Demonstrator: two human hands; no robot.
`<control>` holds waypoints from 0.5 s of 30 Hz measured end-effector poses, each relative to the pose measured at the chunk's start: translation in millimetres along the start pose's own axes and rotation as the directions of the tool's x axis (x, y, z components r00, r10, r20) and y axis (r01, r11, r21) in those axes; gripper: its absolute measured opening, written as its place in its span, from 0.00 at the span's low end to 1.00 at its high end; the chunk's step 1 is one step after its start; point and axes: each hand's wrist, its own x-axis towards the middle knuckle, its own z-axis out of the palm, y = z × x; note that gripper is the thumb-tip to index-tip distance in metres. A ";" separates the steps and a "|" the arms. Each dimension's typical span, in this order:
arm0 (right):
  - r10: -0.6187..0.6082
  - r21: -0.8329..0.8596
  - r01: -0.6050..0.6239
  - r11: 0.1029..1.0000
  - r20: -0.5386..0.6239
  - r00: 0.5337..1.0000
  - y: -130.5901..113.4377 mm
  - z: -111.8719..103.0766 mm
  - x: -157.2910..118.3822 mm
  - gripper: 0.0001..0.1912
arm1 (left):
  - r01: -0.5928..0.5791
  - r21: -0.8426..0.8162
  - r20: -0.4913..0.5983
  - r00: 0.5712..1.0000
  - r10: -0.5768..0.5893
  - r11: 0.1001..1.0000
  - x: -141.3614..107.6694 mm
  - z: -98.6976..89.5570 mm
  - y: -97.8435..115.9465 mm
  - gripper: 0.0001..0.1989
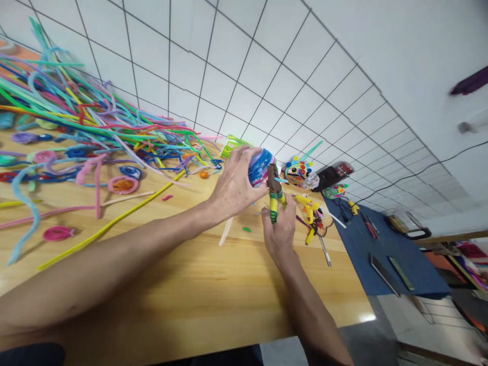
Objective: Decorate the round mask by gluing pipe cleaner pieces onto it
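Observation:
My left hand (237, 184) is wrapped round a rounded blue, white and pink striped piece (261, 165) above the middle of the table. Yellow-and-green-handled pliers (273, 201) are gripped in my right hand (281, 226). Their dark metal jaws are at the right side of the striped piece, beside a short light blue bit. Whether the jaws touch the piece is hard to tell. A green packet (232, 144) lies behind my left hand.
Many coloured fuzzy stems (99, 122) cover the wooden table's (213, 284) left side. Right of the pliers are a yellow glue gun (307, 206), a decorated colourful figure (298, 172) and a dark phone-like device (328, 178). A blue cloth (381, 244) lies further right.

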 end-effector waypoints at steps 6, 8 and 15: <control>0.039 -0.002 -0.039 0.999 0.047 0.998 3.4 4.2 -4.7 0.13 | 0.150 0.031 0.087 0.985 -0.152 0.988 -1.5 1.7 -6.2 0.31; 0.086 0.052 -0.095 0.994 0.150 0.985 5.4 3.3 -5.5 0.13 | 0.281 0.069 0.161 0.944 -0.289 0.957 -1.6 2.3 -12.5 0.32; 0.139 0.181 -0.248 0.952 0.466 0.874 19.0 -5.9 -1.5 0.13 | 0.548 0.289 0.419 0.665 -0.619 0.785 4.1 5.1 -33.1 0.32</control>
